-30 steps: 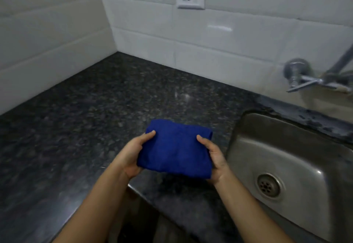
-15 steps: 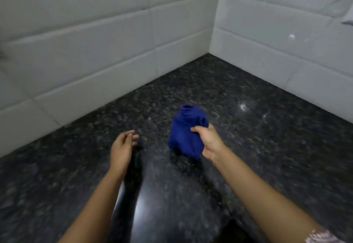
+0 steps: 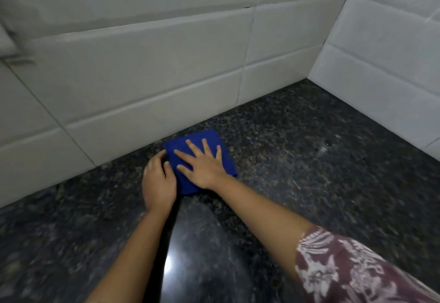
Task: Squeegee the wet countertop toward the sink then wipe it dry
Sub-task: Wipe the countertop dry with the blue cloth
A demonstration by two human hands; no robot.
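My right hand (image 3: 204, 167) lies flat and open on the cloth (image 3: 202, 145), palm down, fingers (image 3: 190, 144) spread wide, pressing the cloth onto the bench (image 3: 309, 183). The cloth is blue and folded into a small pad. It sits on the dark speckled stone close to the wall (image 3: 142, 69), its far corner almost at the foot of the white tiles, well left of the inner corner where the two tiled walls meet.

My left hand (image 3: 158, 183) rests on the bench just beside the cloth, knuckles up, fingers curled loosely. Its fingertips touch the cloth's left edge; I cannot tell whether they pinch the fabric or only rest against it.

Both forearms reach forward from the bottom of the view and come close together at the cloth. A patterned maroon-and-white sleeve (image 3: 352, 271) covers my right upper arm at the lower right.

A dark shadow falls across the bench between my arms, with a bright glint of reflected light on the stone near the bottom. A few small shiny spots show on the bench toward the right wall. The left edge of the view is blurred, so the grey shape high on the wall there is unclear.
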